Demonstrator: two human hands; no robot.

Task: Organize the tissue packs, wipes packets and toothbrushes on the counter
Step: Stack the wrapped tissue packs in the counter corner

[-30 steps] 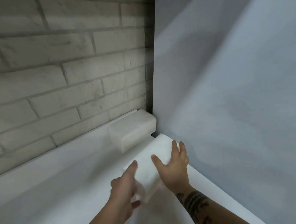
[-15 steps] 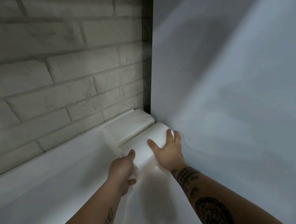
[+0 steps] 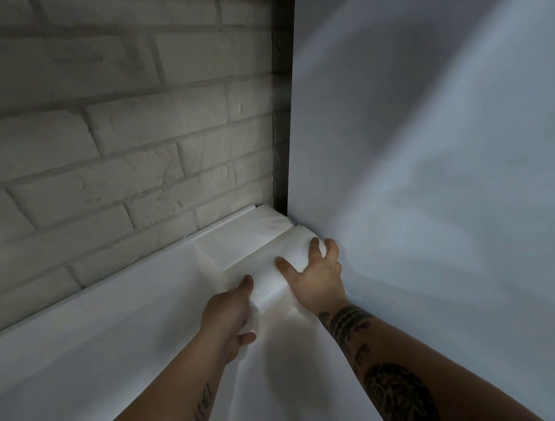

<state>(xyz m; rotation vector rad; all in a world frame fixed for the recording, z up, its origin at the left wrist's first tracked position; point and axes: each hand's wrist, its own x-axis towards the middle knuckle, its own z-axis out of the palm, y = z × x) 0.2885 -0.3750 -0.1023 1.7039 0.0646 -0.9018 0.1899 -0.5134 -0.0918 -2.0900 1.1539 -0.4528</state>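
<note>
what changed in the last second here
The left hand and right hand slid the held tissue pack forward across the counter into the corner. It now lies alongside the second tissue pack, far end at the side panel. The left grip, the right hand on top and the second tissue pack stayed the same.

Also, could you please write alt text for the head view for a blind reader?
Two bare hands hold a soft white tissue pack in the corner of a white counter: the left hand grips its near end, the right hand rests spread on top. A second white pack lies behind it along the pale brick wall.
</note>
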